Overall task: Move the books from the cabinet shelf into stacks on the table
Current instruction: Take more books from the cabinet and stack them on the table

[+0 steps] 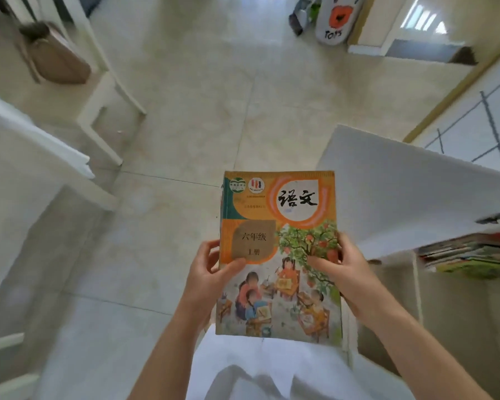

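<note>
Book: an orange-and-green illustrated paperback textbook point(279, 252) with black brush characters on its cover was held flat and face up above the pale tiled floor point(191, 116), cover picture showing children at desks under a fruit tree.
Beneath the book: thin page edges along its left side hinted at more volumes under it, though how many could not be told.
Left hand: the left hand point(207, 272) was clamped on the book's left edge, thumb lying across the cover near the brown label, fingers curled beneath.
Right hand: the right hand point(344, 267) was closed on the right edge, thumb pressed on the tree illustration, fingers hidden under the cover.
Cabinet: a white cabinet point(401, 192) stood just right of the book, its top slab close to the book's upper right corner.
Shelf: a stack of colourful books lying flat point(471, 255) sat inside the cabinet under the top slab, well right of the hands.
Left side: a white surface point(26, 145) stood at the left edge, apart from the book, with a white chair point(104, 90) beyond it.
Background: a white bag with an orange print point(338, 18) leaned by the far wall.
Wearer: white clothing point(269, 370) filled the bottom of the view.
</note>
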